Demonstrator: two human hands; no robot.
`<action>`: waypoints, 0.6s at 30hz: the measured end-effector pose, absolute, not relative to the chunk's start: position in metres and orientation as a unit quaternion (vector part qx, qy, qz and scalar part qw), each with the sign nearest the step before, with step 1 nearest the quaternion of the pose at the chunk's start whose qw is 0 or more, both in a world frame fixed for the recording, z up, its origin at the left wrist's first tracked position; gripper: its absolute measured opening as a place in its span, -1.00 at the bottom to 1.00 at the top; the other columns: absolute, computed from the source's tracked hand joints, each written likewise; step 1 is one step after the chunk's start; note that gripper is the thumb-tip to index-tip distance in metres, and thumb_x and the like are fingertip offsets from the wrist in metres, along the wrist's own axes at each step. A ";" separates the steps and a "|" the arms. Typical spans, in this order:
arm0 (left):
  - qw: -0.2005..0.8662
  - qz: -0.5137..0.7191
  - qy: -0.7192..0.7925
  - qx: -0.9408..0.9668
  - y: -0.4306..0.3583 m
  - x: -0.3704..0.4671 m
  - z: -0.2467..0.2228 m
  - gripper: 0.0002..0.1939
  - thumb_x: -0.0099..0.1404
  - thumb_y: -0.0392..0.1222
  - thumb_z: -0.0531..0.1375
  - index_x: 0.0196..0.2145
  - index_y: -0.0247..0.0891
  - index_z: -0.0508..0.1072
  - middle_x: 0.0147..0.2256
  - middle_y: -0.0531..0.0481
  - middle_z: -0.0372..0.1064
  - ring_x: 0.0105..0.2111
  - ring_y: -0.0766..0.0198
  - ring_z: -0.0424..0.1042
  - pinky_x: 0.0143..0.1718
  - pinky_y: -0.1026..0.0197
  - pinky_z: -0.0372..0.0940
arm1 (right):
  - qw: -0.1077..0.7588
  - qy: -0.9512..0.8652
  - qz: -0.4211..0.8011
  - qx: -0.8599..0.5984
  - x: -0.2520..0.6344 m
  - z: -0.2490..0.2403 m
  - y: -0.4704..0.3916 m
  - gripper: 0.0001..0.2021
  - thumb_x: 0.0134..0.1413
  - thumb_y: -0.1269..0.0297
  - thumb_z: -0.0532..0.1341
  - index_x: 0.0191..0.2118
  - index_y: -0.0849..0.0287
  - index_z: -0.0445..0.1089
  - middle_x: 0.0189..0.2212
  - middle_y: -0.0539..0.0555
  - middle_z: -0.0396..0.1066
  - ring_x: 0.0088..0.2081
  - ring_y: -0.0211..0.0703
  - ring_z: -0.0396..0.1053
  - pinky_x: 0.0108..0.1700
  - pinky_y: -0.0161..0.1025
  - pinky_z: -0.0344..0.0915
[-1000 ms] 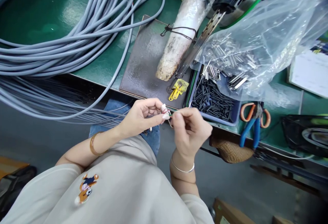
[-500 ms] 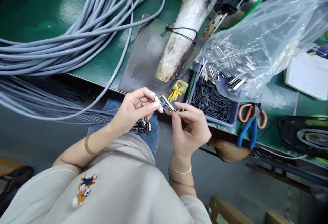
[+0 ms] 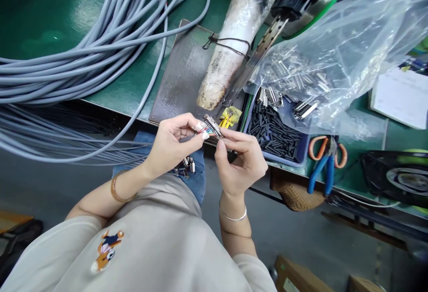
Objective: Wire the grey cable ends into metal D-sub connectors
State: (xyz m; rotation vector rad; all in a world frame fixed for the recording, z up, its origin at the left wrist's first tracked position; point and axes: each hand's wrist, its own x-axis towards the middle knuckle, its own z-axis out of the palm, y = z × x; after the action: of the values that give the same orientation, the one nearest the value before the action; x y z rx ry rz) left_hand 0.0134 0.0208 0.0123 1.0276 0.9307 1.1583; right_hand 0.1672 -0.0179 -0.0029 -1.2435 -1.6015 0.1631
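Your 2 hands above the near edge of the green bench. The metal connector lies between them, its long axis slanting from far left to near right; that near right end meets your right hand, whose thumb and forefinger are closed narrowly on it. Your left hand, to the left, pinches the coloured wires beside the connector; you cannot tell from this view whether each wire is joined. Containers, right: the blue tray holds many short black tubes, with loose connectors at its far end; the clear bag, overlapping the tray, holds further connectors.
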 end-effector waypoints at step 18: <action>0.554 0.503 0.438 0.497 0.030 0.016 0.015 -0.88 0.10 -0.33 0.32 -0.49 -0.29 0.43 -0.43 0.03 0.45 -0.43 0.39 0.43 -0.39 0.38 0.36 | 0.507 -0.691 0.023 -0.515 0.172 0.000 -0.004 -0.83 0.12 0.49 0.36 -0.26 0.07 0.43 -0.22 0.01 0.63 -0.21 -0.14 0.61 -0.16 -0.13 0.53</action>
State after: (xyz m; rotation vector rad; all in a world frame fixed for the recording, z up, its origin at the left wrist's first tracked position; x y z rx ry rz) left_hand 0.0165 0.0298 0.0150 1.1745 1.0360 1.1894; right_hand 0.1716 -0.0040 0.0001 -1.2410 -1.6657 0.0547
